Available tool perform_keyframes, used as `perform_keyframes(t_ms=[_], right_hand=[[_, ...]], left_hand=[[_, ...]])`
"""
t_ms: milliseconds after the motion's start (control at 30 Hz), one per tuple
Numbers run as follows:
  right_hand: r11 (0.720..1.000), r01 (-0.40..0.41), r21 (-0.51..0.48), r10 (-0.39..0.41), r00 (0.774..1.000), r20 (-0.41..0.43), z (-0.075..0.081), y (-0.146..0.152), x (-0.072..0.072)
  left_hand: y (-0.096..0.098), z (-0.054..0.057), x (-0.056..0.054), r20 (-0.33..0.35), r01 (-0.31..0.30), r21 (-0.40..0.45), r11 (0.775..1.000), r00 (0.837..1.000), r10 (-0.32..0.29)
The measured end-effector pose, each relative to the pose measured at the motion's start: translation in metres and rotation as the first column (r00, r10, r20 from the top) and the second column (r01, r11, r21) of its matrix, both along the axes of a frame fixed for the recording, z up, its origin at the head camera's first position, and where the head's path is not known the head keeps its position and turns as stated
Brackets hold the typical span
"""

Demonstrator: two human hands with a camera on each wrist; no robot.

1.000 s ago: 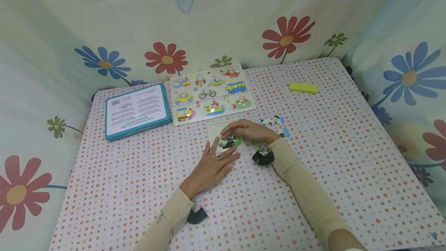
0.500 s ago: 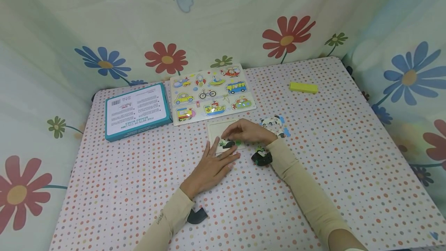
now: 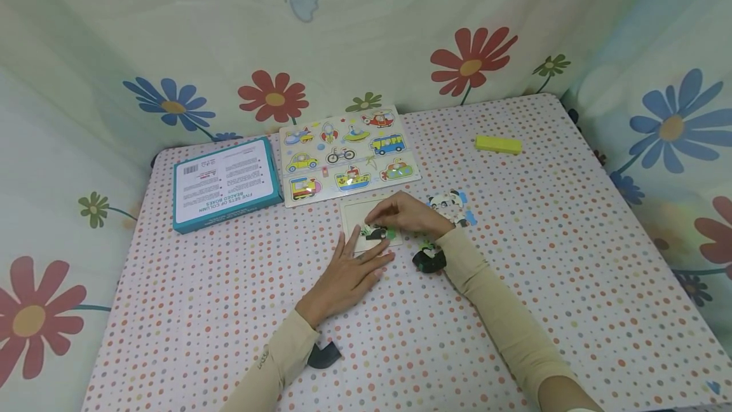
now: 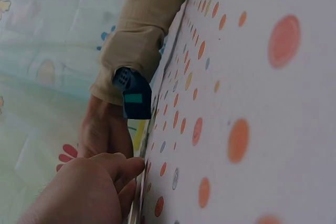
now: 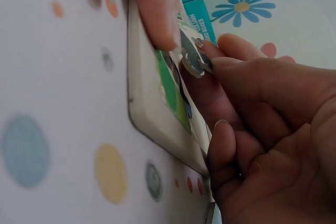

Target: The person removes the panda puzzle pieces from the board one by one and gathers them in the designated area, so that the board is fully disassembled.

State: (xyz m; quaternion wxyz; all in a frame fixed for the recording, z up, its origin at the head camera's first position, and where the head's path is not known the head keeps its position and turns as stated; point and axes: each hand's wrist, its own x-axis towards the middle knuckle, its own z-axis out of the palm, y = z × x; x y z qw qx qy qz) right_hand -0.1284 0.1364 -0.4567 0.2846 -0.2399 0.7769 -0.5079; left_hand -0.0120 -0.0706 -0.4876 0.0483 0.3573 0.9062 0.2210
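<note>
A small cream puzzle tray (image 3: 354,211) lies at the table's middle, with green and black panda artwork in its near part. My left hand (image 3: 345,277) rests on the tray's near side with its fingers spread and straight. Bent over the tray from the right, my right hand (image 3: 407,213) pinches a black-and-white puzzle piece (image 5: 192,57) between thumb and fingertips. The right wrist view shows that piece tilted up over a green-edged piece (image 5: 169,85) lying in the tray, close to a left fingertip. More panda puzzle pieces (image 3: 448,203) lie on the table beyond the right wrist, partly hidden by it.
Behind the tray lies a vehicle peg puzzle board (image 3: 351,156). To its left is a teal box (image 3: 224,183) with a white label. A yellow block (image 3: 498,144) lies at the back right. The dotted tablecloth (image 3: 549,259) covers the table, with flowered curtains around it.
My right fingers have drawn together and tipped the puzzle piece up within the tray, with the wrist slightly turned. The left hand has stayed still on the tray.
</note>
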Motion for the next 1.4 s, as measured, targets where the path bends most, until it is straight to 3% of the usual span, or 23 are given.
perform_keyframes(t_ms=[667, 1067, 1400], right_hand=[[1.0, 0.001, 0.017, -0.001, 1.0, -0.017, -0.001, 0.003, 0.001], [0.998, 0.066, -0.015, -0.066, 0.997, -0.025, 0.001, 0.006, 0.003], [0.991, 0.133, -0.025, -0.133, 0.991, -0.03, 0.011, 0.021, 0.003]], left_hand=[[0.002, 0.0, 0.001, 0.007, 0.001, -0.006, 1.0, 1.0, -0.001], [0.002, -0.001, 0.001, 0.008, 0.007, -0.005, 1.0, 1.0, -0.007], [0.001, 0.0, 0.0, 0.023, -0.003, -0.001, 1.0, 1.0, 0.003]])
